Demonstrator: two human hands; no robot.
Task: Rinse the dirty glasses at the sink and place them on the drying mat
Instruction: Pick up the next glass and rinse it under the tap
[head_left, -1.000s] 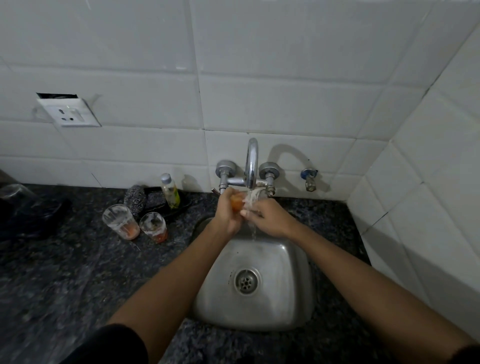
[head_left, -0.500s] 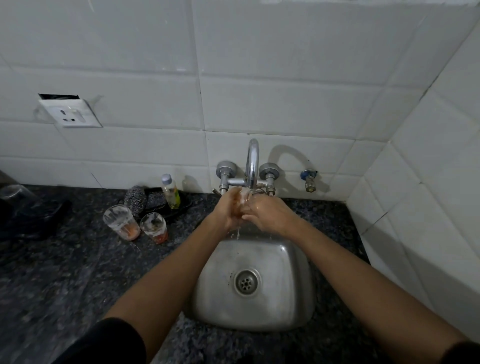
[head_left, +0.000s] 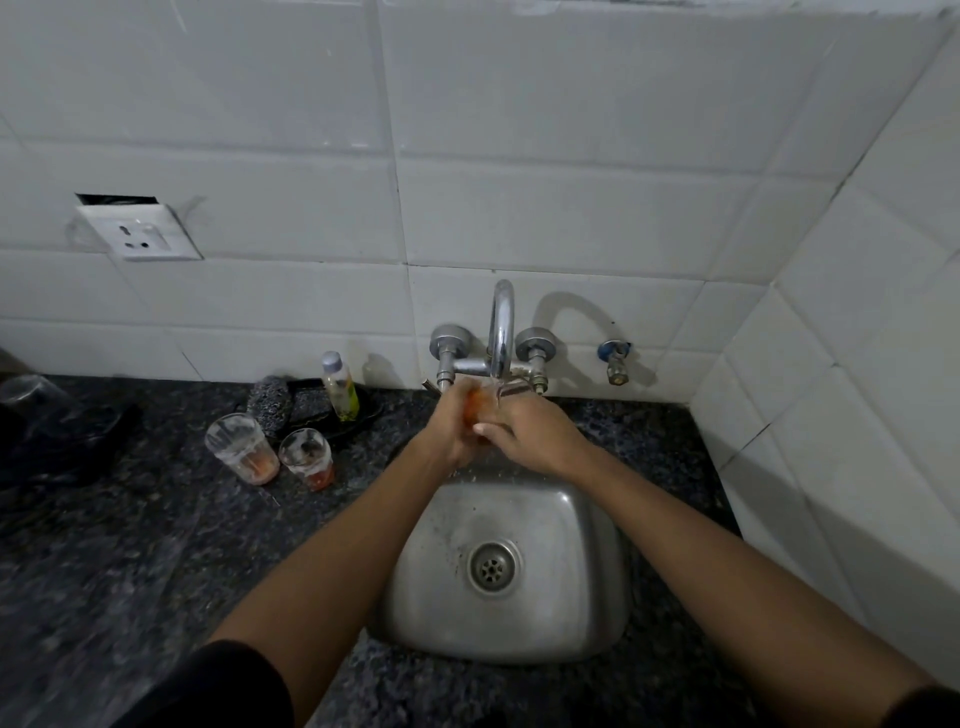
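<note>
best way to do this rinse imo is keep the glass (head_left: 480, 410) tipped right under the tap (head_left: 502, 332) so water flushes the orange gunk out, turning it slowly. both hands are wrapped round it just below the spout, left hand (head_left: 453, 431) cupping the body, right hand (head_left: 530, 434) curled over the rim side. two more dirty glasses (head_left: 270, 454) wait on the worktop (head_left: 156, 545) left of the tap.

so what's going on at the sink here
A person is rinsing a dirty glass under the tap, over the steel sink. The left hand and the right hand both hold it, and orange residue shows between the fingers. Two more glasses with orange dregs, a larger glass and a smaller glass, wait upright on the dark counter to the left, unwashed.
</note>
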